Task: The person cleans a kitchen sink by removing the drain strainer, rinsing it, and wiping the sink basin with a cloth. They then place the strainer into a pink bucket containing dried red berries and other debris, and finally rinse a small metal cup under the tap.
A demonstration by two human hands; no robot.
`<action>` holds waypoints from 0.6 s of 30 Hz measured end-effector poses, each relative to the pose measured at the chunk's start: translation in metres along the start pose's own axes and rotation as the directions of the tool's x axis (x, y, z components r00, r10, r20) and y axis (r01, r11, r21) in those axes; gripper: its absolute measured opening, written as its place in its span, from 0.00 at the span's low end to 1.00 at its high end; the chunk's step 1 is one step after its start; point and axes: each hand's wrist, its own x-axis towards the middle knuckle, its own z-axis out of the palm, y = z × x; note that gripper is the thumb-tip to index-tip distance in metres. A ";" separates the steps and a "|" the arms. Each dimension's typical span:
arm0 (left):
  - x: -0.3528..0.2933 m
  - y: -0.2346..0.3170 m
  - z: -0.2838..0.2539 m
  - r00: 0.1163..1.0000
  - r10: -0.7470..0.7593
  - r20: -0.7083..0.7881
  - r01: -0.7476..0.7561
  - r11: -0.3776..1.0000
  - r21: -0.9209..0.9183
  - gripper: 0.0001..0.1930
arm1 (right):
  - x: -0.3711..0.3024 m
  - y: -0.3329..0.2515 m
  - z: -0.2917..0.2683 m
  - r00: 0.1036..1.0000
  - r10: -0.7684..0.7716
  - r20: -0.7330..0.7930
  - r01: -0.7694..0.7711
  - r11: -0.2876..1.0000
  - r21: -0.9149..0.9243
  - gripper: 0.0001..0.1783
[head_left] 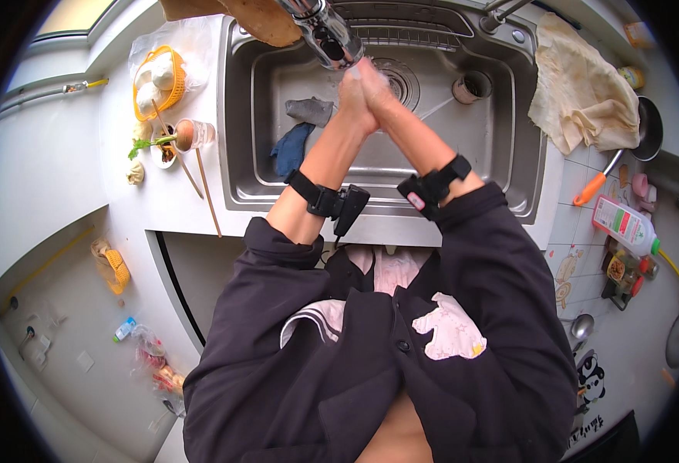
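Under the chrome faucet (325, 35), at the far side of the steel sink (239, 147), my two hands meet palm to palm. My left hand (352, 99) is pressed against my right hand (378, 91), which lies partly over it. The fingers are blurred and partly hidden by the faucet head, so how they are bent does not show. No object is visible between the hands. On the sink floor to their left lie a grey cloth (309, 111) and a blue cloth (291, 150). A cup (472, 87) stands to the right, and the drain (397, 81) is just beside my hands.
Left of the sink are an orange basket (171, 91) with white items, a glass (202, 134) and chopsticks (209, 193). A brown board (258, 19) juts over the sink's far left. On the right are a beige cloth (582, 92), a pan (649, 127) and a bottle (625, 224).
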 end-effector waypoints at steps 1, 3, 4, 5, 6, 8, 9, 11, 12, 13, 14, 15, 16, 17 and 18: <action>-0.003 0.002 0.004 0.998 -0.008 0.067 0.010 0.999 -0.034 0.14 | 0.000 0.003 0.001 0.992 -0.105 -0.072 0.095 0.987 -0.127 0.25; -0.004 0.013 0.005 0.992 0.010 0.124 -0.002 0.998 -0.065 0.15 | -0.005 0.007 0.004 0.989 -0.142 -0.036 0.118 0.915 -0.386 0.23; -0.002 0.019 0.005 0.988 0.014 0.155 0.000 0.996 -0.086 0.15 | -0.011 0.009 0.006 0.971 -0.213 0.106 0.235 0.799 -0.553 0.24; -0.001 0.023 0.004 0.981 0.008 0.196 0.015 0.993 -0.116 0.16 | -0.009 0.006 0.004 0.948 -0.243 0.207 0.319 0.691 -0.649 0.25; 0.000 0.022 0.005 0.971 -0.003 0.239 0.039 0.989 -0.143 0.16 | -0.011 0.004 0.002 0.943 -0.274 0.191 0.330 0.680 -0.655 0.26; -0.003 0.017 0.009 0.930 -0.037 0.364 0.113 0.975 -0.190 0.17 | 0.004 -0.010 -0.005 0.956 -0.277 0.095 0.278 0.756 -0.593 0.28; -0.007 0.015 0.013 0.934 -0.065 0.350 0.136 0.974 -0.182 0.17 | 0.012 -0.018 -0.011 0.996 -0.091 0.011 0.087 0.899 -0.430 0.29; -0.020 0.004 0.026 0.920 -0.046 0.389 0.054 0.998 -0.010 0.26 | 0.019 -0.029 -0.022 0.958 0.248 -0.145 -0.233 0.966 0.115 0.30; -0.026 0.004 0.030 0.953 0.007 0.304 -0.012 1.000 0.014 0.26 | 0.017 -0.027 -0.023 0.972 0.204 -0.117 -0.169 0.953 0.251 0.27; -0.029 0.004 0.036 0.961 0.053 0.271 -0.046 0.998 -0.032 0.26 | 0.013 -0.025 -0.026 0.984 0.151 -0.097 -0.104 0.921 0.376 0.24; -0.031 0.004 0.040 0.967 0.094 0.238 -0.078 0.994 -0.076 0.27 | 0.007 -0.020 -0.028 0.996 0.094 -0.008 -0.075 0.842 0.535 0.23; -0.032 0.007 0.044 0.971 0.130 0.201 -0.109 0.988 -0.110 0.28 | 0.001 -0.016 -0.028 0.994 0.080 0.069 -0.105 0.772 0.627 0.23; -0.033 0.011 0.046 0.968 0.148 0.203 -0.114 0.979 -0.170 0.29 | -0.006 -0.011 -0.027 0.984 0.055 0.167 -0.160 0.669 0.726 0.22; -0.034 0.015 0.046 0.953 0.150 0.262 -0.092 0.970 -0.224 0.30 | -0.011 -0.007 -0.024 0.978 0.106 0.181 -0.204 0.680 0.705 0.22; -0.032 0.019 0.046 0.925 0.143 0.352 -0.035 0.955 -0.294 0.30 | -0.014 -0.005 -0.023 0.968 0.127 0.218 -0.247 0.647 0.721 0.21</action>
